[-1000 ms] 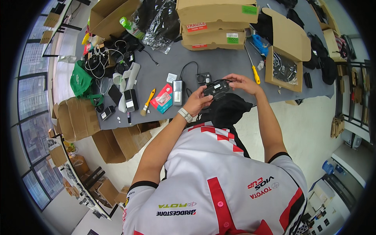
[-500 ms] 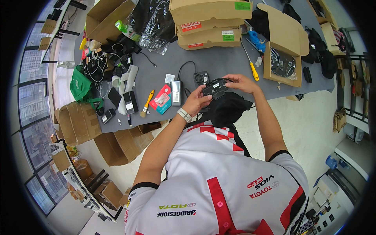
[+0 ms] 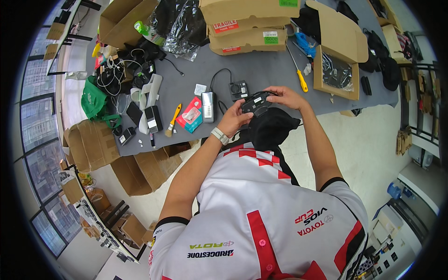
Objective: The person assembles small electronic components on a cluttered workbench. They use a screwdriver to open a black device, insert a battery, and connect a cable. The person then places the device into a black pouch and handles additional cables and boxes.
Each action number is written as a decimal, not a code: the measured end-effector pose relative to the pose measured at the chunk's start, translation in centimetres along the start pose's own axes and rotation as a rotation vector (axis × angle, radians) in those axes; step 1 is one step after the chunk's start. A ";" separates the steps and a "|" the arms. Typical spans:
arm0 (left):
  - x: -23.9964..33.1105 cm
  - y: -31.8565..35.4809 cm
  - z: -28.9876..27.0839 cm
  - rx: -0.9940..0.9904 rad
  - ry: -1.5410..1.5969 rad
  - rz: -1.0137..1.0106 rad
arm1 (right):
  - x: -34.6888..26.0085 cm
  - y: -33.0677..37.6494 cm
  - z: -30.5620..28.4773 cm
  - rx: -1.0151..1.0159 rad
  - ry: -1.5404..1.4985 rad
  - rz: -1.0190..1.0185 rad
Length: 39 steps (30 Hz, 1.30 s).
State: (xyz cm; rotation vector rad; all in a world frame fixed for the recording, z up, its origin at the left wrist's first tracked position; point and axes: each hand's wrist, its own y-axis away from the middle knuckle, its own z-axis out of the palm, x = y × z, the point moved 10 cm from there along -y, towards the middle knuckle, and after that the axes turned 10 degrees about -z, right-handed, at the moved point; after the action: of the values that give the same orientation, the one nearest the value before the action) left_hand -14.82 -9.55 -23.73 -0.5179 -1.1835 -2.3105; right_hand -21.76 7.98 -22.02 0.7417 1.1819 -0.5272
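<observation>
Both of my hands hold a small black device [image 3: 258, 102] just above the near edge of the grey table [image 3: 261, 70]. My left hand [image 3: 234, 118], with a white watch on its wrist, grips the device's left end. My right hand [image 3: 285, 96] wraps over its right side from above. A black cloth [image 3: 270, 129] hangs below the device, over the table edge. A small black square unit [image 3: 238, 88] with a cable lies just beyond my hands.
Stacked cardboard boxes [image 3: 249, 23] stand at the back. An open box [image 3: 337, 56] sits at right, with a yellow-handled screwdriver [image 3: 300, 77] beside it. A silver block [image 3: 207, 107], a red and teal packet [image 3: 192, 115], a yellow brush [image 3: 172, 120] and tangled cables [image 3: 126, 70] lie to the left.
My hands have turned the black device slightly. They stay at the same spot by the table edge.
</observation>
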 end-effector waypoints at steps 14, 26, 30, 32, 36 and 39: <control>0.7 0.5 0.6 -0.003 0.016 0.009 | -0.5 -0.2 0.2 0.027 0.123 -0.061; 1.0 0.1 0.5 -0.016 -0.040 0.044 | -0.5 -0.7 0.2 0.055 0.090 -0.066; 0.8 0.0 0.1 0.051 -0.026 0.010 | -0.6 -0.6 0.2 0.063 0.132 -0.086; 1.0 -0.3 0.5 0.047 -0.091 0.003 | -0.2 -0.4 0.1 0.061 0.129 -0.054; 2.1 -1.4 1.2 0.027 -0.210 0.071 | -0.6 -0.1 -0.2 0.067 0.147 0.058; 5.7 -0.9 2.4 0.258 -0.564 0.290 | -0.2 -0.2 -2.4 0.151 0.262 0.053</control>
State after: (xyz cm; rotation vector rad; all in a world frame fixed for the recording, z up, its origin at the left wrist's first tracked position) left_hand -19.68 -8.55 -19.91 -1.2045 -1.5106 -1.7789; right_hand -23.42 9.64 -22.33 0.9918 1.3714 -0.4888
